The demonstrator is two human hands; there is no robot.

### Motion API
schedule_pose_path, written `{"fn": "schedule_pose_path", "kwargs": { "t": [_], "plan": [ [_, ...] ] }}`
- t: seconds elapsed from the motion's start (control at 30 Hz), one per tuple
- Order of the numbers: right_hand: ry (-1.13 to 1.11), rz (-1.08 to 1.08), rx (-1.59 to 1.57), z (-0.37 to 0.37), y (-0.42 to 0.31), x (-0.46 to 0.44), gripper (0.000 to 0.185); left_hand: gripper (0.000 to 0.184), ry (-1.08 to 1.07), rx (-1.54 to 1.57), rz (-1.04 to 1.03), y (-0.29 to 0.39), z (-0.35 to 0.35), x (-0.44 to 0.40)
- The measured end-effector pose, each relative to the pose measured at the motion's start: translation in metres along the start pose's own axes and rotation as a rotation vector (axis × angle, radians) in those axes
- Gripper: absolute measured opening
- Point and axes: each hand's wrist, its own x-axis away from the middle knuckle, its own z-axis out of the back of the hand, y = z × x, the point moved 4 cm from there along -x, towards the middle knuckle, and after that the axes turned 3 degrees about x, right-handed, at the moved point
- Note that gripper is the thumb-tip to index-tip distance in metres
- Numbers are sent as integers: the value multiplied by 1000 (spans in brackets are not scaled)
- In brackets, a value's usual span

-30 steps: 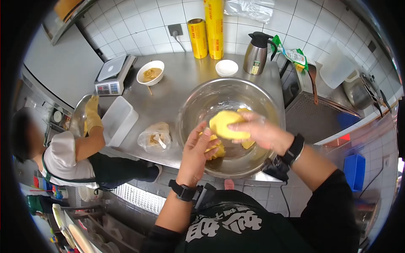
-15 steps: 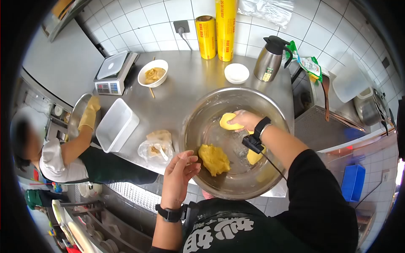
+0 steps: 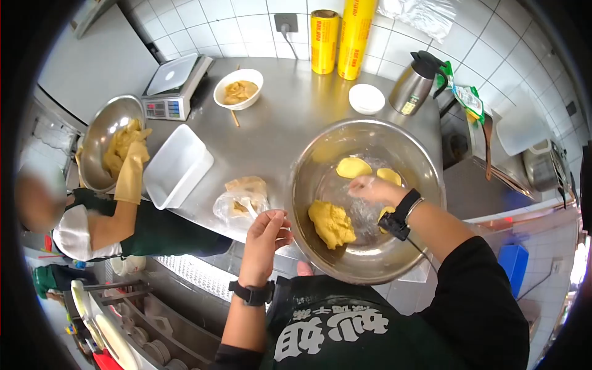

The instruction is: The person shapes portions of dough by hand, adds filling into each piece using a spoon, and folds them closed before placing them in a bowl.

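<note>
Dough lump [image 3: 332, 224] sits near left rim of bowl [image 3: 316, 161], likely soft; scoop underneath. Left hand [image 3: 264, 240] hangs empty; right hand [image 3: 375, 189], also empty, is beside dough disc [image 3: 354, 167].

The wide round silver bowl [image 3: 394, 259] is glossy metal (faintly smeared inside); the white rectangular tub [image 3: 176, 169], smooth plastic.

Tabletop, brushed stainless steel [image 3: 280, 86]. Directly on it: large round stainless-steel mixing bowl [image 3: 425, 161], right; silver flask with black lid and handle [image 3: 412, 86]; small white round dish [image 3: 366, 98]; two upright yellow rolls [image 3: 324, 43]; grey-and-white digital scale [image 3: 176, 83]; white bowl of tan food [image 3: 256, 79]; rectangular white plastic tub [image 3: 179, 166]; crumpled clear plastic bag [image 3: 237, 200].
</note>
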Motion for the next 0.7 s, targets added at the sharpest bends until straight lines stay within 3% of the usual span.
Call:
{"fn": "schedule_pose_path", "kwargs": {
  "t": [0.1, 0.2, 0.3, 0.33, 0.4, 0.47, 0.53, 0.57, 0.63, 0.7],
  "plan": [
    [-263, -431, -279, -52, 17, 23, 63, 25, 20, -240, 46, -19, 11, -11],
    [-428, -585, -585, -97, 40, 35, 69, 28, 40, -463, 34, -40, 18, -20],
    [-204, -397, -804, -108, 34, 46, 69, 22, -20, -516, 32, -54, 14, -27],
    [-221, -354, -848, -118, 44, 37, 71, 21, -46, -643, -62, -72, 19, -40],
    [-492, -239, -1103, -146, 67, 9, 68, 24, 10, -700, -263, -76, 26, -38],
    [-389, -420, -894, -115, 29, 36, 63, 26, -34, -714, -306, -65, 22, -36],
    [-259, -524, -900, -114, 15, 47, 56, 27, -21, -596, -54, -50, 8, -23],
    [-223, -530, -925, -114, 10, 49, 50, 27, -41, -608, -142, -57, 11, -27],
    [-246, 118, -614, -126, 20, 30, 51, 27, -6, -581, -98, -53, 16, -21],
    [-207, -258, -1046, -111, 5, 54, 52, 27, -30, -567, -60, -52, 4, -21]
  ]
}}
